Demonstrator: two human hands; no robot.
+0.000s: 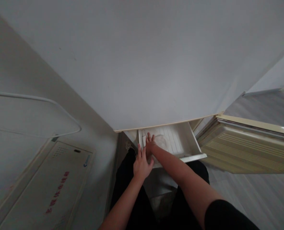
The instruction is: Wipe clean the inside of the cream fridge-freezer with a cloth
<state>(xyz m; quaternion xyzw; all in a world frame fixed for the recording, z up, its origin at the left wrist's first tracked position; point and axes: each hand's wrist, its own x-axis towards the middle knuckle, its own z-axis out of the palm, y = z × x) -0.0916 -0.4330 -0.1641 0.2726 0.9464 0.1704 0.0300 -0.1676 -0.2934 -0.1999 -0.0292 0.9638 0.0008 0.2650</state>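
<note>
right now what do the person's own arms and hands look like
The left hand and right hand are gloveless, the forearms bare, with no watch visible. The right sleeve is black; any left sleeve is out of frame.

Both forearms (174,162) forward and down, left grip (142,164) close beside right grip (150,147), left fingers (139,150) extended

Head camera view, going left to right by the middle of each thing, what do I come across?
Wall panel with red lettering, left hand, right hand, pulled-out white drawer, open cream-coloured door.
</note>
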